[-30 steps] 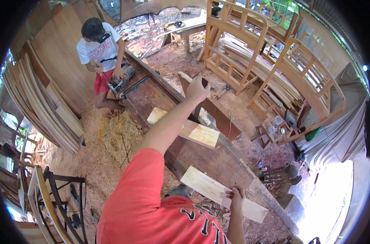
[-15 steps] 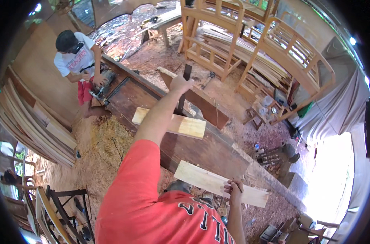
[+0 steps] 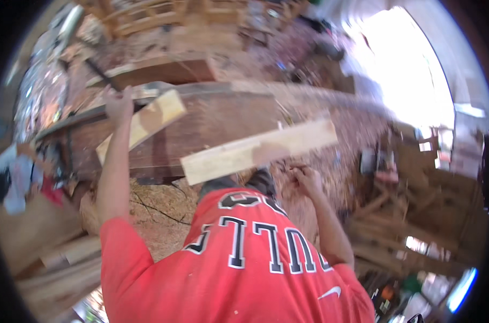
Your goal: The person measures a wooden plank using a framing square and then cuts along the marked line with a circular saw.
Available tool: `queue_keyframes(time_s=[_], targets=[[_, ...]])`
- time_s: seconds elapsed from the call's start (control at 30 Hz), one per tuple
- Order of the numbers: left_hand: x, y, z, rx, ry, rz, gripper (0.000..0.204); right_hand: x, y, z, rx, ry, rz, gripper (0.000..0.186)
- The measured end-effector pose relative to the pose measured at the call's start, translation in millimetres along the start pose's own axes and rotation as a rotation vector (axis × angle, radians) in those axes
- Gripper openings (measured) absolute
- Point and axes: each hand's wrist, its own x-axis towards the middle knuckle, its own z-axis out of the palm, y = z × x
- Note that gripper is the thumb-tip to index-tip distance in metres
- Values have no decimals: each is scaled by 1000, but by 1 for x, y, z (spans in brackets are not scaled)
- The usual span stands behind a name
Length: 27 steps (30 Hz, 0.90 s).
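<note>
My left hand [image 3: 119, 105] is closed around a dark, straight, narrow bar [image 3: 100, 74] beyond the workbench's middle. A pale board [image 3: 164, 113] lies slanted on the brown workbench [image 3: 223, 110], partly behind my left forearm. A second pale board [image 3: 260, 151] sits near my body, across the bench's near edge. Just off that board's near side, my right hand [image 3: 307, 182] has its fingers pinched together. Whatever they hold is too small and blurred to name.
A brown plank [image 3: 174, 70] lies beyond the bench. Another person [image 3: 19, 175] stands at the far left by the bench end. Wooden furniture frames [image 3: 142, 19] stand at the back. Shavings [image 3: 156, 207] cover the floor, and a bright opening [image 3: 403, 70] is at the right.
The whole view has swung to the right and blurred. My right hand has come off the near board and is now beside it. The left hand stays on the dark bar.
</note>
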Motion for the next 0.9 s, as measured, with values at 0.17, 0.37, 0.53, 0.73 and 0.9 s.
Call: queue_keyframes(time_s=[0.17,0.37,0.53,0.73,0.9], targets=[[-148,-19,27,36,-526,322,49,-63,157,-44,-689,135,-211,25],[-247,-4,10,93,-868,733,45,-171,219,-20,-271,-389,423,54],[-230,6,16,196,-967,775,44,-192,215,22,2,-589,494,78],[-205,46,42,169,-986,759,40,-161,228,58,-247,-527,327,71],[-212,80,70,134,-955,905,37,-135,248,81,-126,-347,329,59]])
